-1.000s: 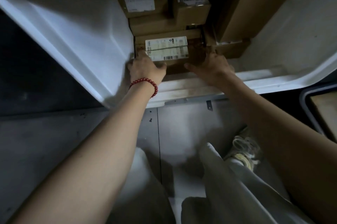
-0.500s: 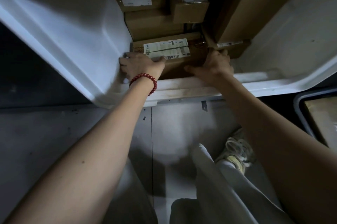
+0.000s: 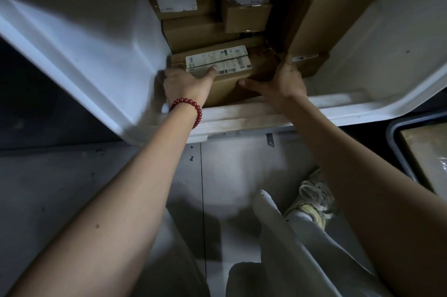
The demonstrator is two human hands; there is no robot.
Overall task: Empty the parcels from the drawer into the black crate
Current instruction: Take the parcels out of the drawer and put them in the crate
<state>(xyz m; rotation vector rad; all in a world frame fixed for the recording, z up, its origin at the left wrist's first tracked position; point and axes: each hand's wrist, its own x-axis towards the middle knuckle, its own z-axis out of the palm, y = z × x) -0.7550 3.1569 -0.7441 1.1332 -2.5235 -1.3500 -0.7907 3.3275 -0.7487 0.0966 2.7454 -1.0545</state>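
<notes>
The drawer is the largest thing here. It is smooth white plastic with sloping walls and a rounded front edge that is a little dirty. Inside it, brown cardboard boxes with flat faces and sharp corners are packed close together. At the right border I see one corner of the black crate. It has a dark, rounded rim, and something brown under shiny film lies in it.

The parcel that I hold is in the drawer, nearest to its front wall. It is a flat, oblong box of matte cardboard. Its long axis goes from left to right, across the drawer, with the right end a little farther from me. The face with the white printed label is turned up toward me.

My left grip is clamped on the left end of the parcel. The thumb presses on the label and the fingers go round the end, where I cannot see them. My right grip is clamped on the right end. The thumb lies stretched along the near face and the fingers curl over the far corner. A bracelet of round red beads sits on my left wrist.
</notes>
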